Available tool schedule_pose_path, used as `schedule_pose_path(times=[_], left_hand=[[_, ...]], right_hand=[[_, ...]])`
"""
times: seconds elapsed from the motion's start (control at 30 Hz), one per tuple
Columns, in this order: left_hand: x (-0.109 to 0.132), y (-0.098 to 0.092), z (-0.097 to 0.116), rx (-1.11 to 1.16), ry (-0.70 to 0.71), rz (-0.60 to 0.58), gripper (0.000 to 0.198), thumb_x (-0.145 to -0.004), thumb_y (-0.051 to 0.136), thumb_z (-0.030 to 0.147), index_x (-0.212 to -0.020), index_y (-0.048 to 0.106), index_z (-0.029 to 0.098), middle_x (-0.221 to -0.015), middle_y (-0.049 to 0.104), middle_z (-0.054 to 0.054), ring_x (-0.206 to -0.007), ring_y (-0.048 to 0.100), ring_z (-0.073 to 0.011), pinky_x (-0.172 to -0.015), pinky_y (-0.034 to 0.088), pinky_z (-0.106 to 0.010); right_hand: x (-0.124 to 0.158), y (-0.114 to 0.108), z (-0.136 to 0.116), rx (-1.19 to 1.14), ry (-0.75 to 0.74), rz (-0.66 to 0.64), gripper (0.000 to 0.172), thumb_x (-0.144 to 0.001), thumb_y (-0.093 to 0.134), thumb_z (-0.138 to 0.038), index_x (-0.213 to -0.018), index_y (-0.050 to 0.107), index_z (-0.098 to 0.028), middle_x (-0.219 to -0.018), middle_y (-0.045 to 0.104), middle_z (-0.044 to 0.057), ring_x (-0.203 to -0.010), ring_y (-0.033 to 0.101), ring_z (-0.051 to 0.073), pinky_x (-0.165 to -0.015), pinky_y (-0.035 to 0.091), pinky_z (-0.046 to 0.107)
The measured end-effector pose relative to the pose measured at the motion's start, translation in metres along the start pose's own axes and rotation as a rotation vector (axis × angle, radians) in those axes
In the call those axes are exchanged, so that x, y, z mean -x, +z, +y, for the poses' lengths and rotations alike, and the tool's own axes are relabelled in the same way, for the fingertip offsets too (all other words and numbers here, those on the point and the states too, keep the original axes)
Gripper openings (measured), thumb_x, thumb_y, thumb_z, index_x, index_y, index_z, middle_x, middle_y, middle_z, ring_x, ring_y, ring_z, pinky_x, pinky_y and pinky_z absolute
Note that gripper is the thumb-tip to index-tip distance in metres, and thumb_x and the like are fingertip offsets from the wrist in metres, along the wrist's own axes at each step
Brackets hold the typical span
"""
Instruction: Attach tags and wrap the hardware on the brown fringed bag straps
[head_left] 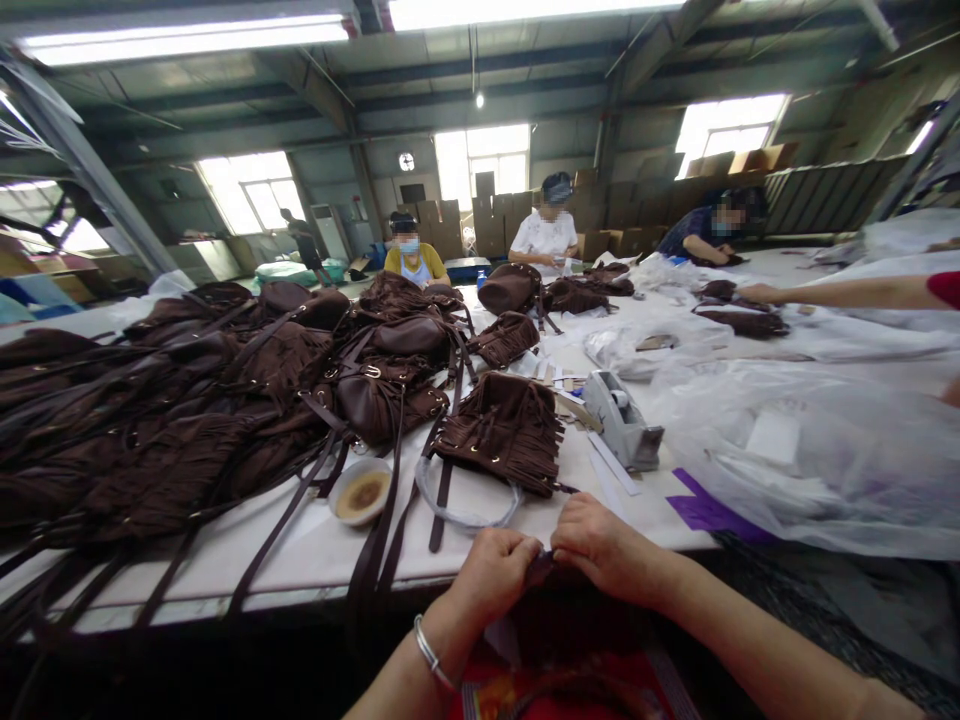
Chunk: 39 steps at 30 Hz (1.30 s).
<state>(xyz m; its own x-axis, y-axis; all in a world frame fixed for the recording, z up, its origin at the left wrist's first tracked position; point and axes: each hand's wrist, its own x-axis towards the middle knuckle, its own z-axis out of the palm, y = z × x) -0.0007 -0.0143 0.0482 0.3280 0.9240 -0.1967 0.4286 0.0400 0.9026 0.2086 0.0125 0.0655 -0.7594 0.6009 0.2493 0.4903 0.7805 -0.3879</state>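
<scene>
At the table's near edge, my left hand (495, 572) and my right hand (604, 545) meet, their fingers pinched on a small dark strap-like piece (540, 566). Most of that piece is hidden by the fingers. A silver bangle (429, 650) circles my left wrist. Just beyond my hands lies a dark brown fringed bag (499, 432) with gold-coloured eyelets. A thin dark end sticks out from this bag towards my right hand. Between bag and hands, a loop of clear plastic tubing or wrap (469, 518) rests on the white tabletop (300, 560).
Brown fringed bags (187, 420) with trailing straps are heaped on the left. A bowl of brownish liquid (361, 492) stands near the edge. Right of the bag are a grey tape dispenser (621, 420), clear plastic bags (810, 450) and purple material (712, 505). Several people work around the table.
</scene>
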Motion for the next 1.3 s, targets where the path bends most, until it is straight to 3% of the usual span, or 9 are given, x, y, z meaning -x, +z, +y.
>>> schedule_pose_path(times=[0.27, 0.5, 0.63, 0.7, 0.83, 1.03, 1.13, 1.23, 1.3], left_hand=[[0.003, 0.004, -0.002, -0.085, 0.047, 0.077, 0.048, -0.093, 0.041, 0.042, -0.056, 0.058, 0.016, -0.055, 0.051, 0.001, -0.056, 0.042, -0.0125, -0.055, 0.027, -0.027], [-0.002, 0.010, 0.011, -0.006, 0.065, -0.010, 0.045, -0.094, 0.041, 0.042, -0.064, 0.062, 0.016, -0.061, 0.057, -0.001, -0.059, 0.046, -0.0138, -0.057, 0.032, -0.027], [0.001, 0.008, 0.016, 0.048, 0.109, -0.151, 0.026, -0.088, 0.052, 0.033, -0.074, 0.066, 0.016, -0.069, 0.062, 0.000, -0.064, 0.051, -0.0137, -0.060, 0.036, -0.024], [0.003, 0.006, 0.016, -0.010, 0.132, -0.130, 0.022, -0.087, 0.051, 0.028, -0.076, 0.066, 0.016, -0.069, 0.062, 0.000, -0.064, 0.051, -0.0136, -0.061, 0.036, -0.024], [0.003, 0.002, 0.015, -0.253, 0.196, 0.000, 0.023, -0.090, 0.050, 0.025, -0.077, 0.067, 0.017, -0.073, 0.066, -0.002, -0.066, 0.052, -0.0155, -0.063, 0.034, -0.027], [-0.014, 0.008, 0.021, -0.424, 0.233, 0.009, 0.027, -0.095, 0.049, 0.028, -0.083, 0.072, 0.021, -0.085, 0.074, -0.009, -0.072, 0.060, -0.0215, -0.068, 0.037, -0.030], [-0.023, 0.013, 0.018, -0.398, 0.251, 0.022, 0.026, -0.094, 0.051, 0.031, -0.086, 0.074, 0.022, -0.088, 0.074, -0.010, -0.077, 0.061, -0.0234, -0.072, 0.040, -0.030], [-0.028, 0.015, 0.013, -0.373, 0.219, 0.067, 0.023, -0.092, 0.054, 0.029, -0.084, 0.072, 0.019, -0.082, 0.072, -0.009, -0.072, 0.059, -0.0209, -0.069, 0.038, -0.029], [-0.028, 0.015, 0.010, -0.325, 0.199, 0.076, 0.023, -0.091, 0.053, 0.029, -0.080, 0.070, 0.018, -0.078, 0.071, -0.007, -0.068, 0.056, -0.0185, -0.066, 0.036, -0.028]], right_hand=[[0.004, -0.003, 0.001, 0.061, -0.046, 0.042, 0.021, -0.093, 0.053, -0.018, -0.074, 0.062, -0.019, -0.073, 0.064, 0.003, -0.074, 0.054, 0.018, -0.078, 0.033, 0.036], [0.001, 0.007, -0.001, 0.062, -0.061, 0.067, 0.022, -0.093, 0.052, -0.019, -0.072, 0.059, -0.018, -0.073, 0.064, 0.003, -0.073, 0.054, 0.018, -0.079, 0.035, 0.036], [0.006, -0.005, 0.005, -0.010, -0.015, 0.039, 0.017, -0.096, 0.054, -0.023, -0.081, 0.063, -0.019, -0.079, 0.065, 0.003, -0.083, 0.057, 0.019, -0.086, 0.037, 0.038], [0.009, -0.015, 0.012, -0.010, 0.011, 0.046, 0.009, -0.093, 0.060, -0.025, -0.089, 0.065, -0.020, -0.088, 0.067, 0.004, -0.094, 0.057, 0.022, -0.092, 0.036, 0.040], [0.010, -0.017, 0.028, -0.082, 0.039, 0.131, 0.016, -0.097, 0.056, -0.024, -0.083, 0.065, -0.019, -0.092, 0.066, 0.006, -0.097, 0.056, 0.022, -0.091, 0.040, 0.040], [0.003, 0.017, 0.029, -0.198, 0.018, 0.185, 0.031, -0.099, 0.049, -0.022, -0.070, 0.059, -0.018, -0.080, 0.060, 0.006, -0.086, 0.055, 0.020, -0.080, 0.046, 0.035], [0.007, 0.025, 0.031, -0.230, 0.045, 0.252, 0.023, -0.098, 0.049, -0.020, -0.080, 0.063, -0.019, -0.087, 0.062, 0.007, -0.090, 0.058, 0.022, -0.082, 0.050, 0.036], [0.019, 0.021, 0.030, -0.221, 0.176, 0.440, 0.015, -0.097, 0.049, -0.019, -0.100, 0.064, -0.020, -0.105, 0.064, 0.010, -0.103, 0.059, 0.024, -0.092, 0.050, 0.040], [0.027, 0.019, 0.023, -0.180, 0.258, 0.508, 0.014, -0.097, 0.049, -0.020, -0.098, 0.063, -0.021, -0.102, 0.064, 0.010, -0.100, 0.060, 0.025, -0.089, 0.050, 0.040]])
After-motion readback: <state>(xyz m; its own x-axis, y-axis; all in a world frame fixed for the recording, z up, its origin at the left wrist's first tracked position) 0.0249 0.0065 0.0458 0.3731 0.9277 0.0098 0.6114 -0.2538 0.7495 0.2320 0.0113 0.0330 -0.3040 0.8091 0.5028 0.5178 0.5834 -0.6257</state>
